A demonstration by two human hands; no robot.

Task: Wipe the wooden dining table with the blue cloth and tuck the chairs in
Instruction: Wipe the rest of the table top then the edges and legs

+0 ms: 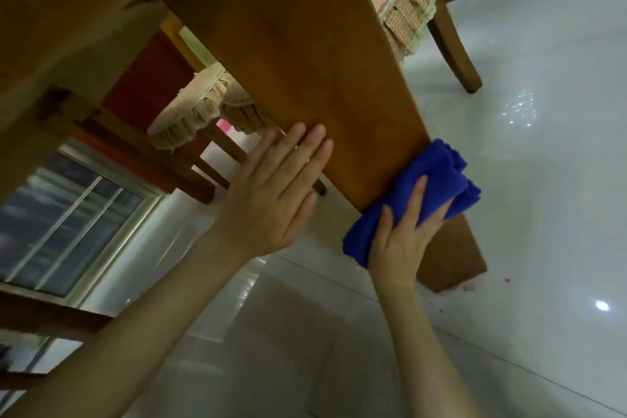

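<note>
Blue cloth (437, 173) sat gripped by the right hand (403, 231) at the desk (305, 44) edge; left hand (271, 193) lay flat-fingered beside it.

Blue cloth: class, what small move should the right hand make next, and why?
Probably slide the blue cloth up the table edge: the right hand holds it over that edge near a corner, the left hand lies flat on the wood, and most of the edge lies beyond.
</note>
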